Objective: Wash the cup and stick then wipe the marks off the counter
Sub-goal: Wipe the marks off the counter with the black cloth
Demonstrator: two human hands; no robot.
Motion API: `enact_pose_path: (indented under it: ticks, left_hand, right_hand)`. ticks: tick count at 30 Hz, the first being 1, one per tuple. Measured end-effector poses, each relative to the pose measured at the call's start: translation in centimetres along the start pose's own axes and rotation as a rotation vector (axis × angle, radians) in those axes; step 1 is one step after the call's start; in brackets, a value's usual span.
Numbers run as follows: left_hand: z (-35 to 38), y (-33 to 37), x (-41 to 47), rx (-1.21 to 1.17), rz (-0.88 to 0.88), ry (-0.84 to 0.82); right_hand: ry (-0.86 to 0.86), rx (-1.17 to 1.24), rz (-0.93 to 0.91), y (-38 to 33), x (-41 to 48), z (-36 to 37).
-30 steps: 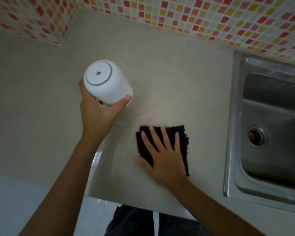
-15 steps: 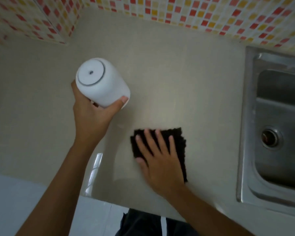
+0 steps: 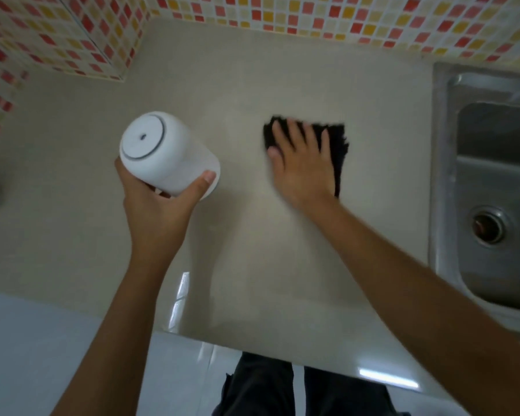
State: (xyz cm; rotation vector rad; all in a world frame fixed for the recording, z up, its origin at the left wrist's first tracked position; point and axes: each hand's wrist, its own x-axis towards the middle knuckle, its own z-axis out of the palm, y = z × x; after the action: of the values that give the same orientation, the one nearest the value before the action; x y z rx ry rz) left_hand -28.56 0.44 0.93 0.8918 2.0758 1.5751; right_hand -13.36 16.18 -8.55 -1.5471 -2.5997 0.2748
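- The counter (image 3: 252, 85) is a smooth, glossy beige slab. It fills most of the view, and nothing lies between the two hands.
- A wall (image 3: 312, 16) of small red, orange and cream mosaic tiles lines its far edge and left corner.
- A stainless-steel sink (image 3: 442, 145) is set into the right side, with a round drain (image 3: 488, 228).
- The cup (image 3: 162, 151) is white, rounded and matte. It is held over the left part of the counter, with its grey-ringed base tilted towards the camera.
- The left hand (image 3: 156, 211) grips the cup from below, thumb curled around its side.
- The cloth (image 3: 338, 145) is black and fuzzy, and it lies flat near the sink.
- The right hand (image 3: 300, 166) presses on the cloth with its fingers straight and spread, blurred.
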Motion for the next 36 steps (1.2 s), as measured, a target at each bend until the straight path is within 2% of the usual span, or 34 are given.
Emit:
enact_pose_path:
  ticks: [2, 5, 8, 11, 15, 18, 21, 25, 29, 32, 36]
  left_hand:
    - [0.4, 0.2, 0.1, -0.004, -0.001, 0.002]
    - [1.3, 0.6, 0.4, -0.023, -0.002, -0.010]
    - [2.0, 0.8, 0.7, -0.031, -0.006, -0.015]
    - [2.0, 0.4, 0.8, -0.039, -0.010, -0.012]
    - [1.6, -0.3, 0.1, -0.034, -0.019, -0.033]
    - [1.5, -0.5, -0.4, -0.006, -0.013, -0.071]
    - [1.3, -0.4, 0.2, -0.011, -0.007, -0.056]
    - [1.7, 0.4, 1.9, -0.012, 0.032, -0.001]
    - [3.3, 1.3, 2.5, 0.003, 0.081, -0.035]
    - [4.8, 1.5, 2.4, -0.005, 0.088, -0.078]
    - [6.8, 1.9, 2.1, -0.035, 0.060, -0.118]
  right_hand:
    - [-0.026, 0.021, -0.103, -1.9, -7.1, -0.2]
    - [-0.168, 0.029, -0.247, -2.6, -18.2, -0.9]
    - [-0.223, 0.028, -0.282, -0.7, -21.5, -1.6]
    - [-0.155, 0.003, -0.161, 0.6, -16.8, -1.6]
    - [0.023, -0.027, 0.133, 2.1, -3.2, -1.2]
    - [-0.021, 0.025, 0.291, 2.2, 7.6, -1.5]
    - [-0.041, 0.003, 0.316, 0.2, 10.7, -0.5]
    - [0.013, 0.064, 0.085, -6.0, 1.8, 1.1]
    - [-0.121, 0.159, -0.163, -7.6, -12.2, 0.5]
    - [-0.153, 0.107, -0.128, -3.3, -19.5, -0.8]
    - [-0.059, -0.014, 0.058, 5.8, -18.4, -2.1]
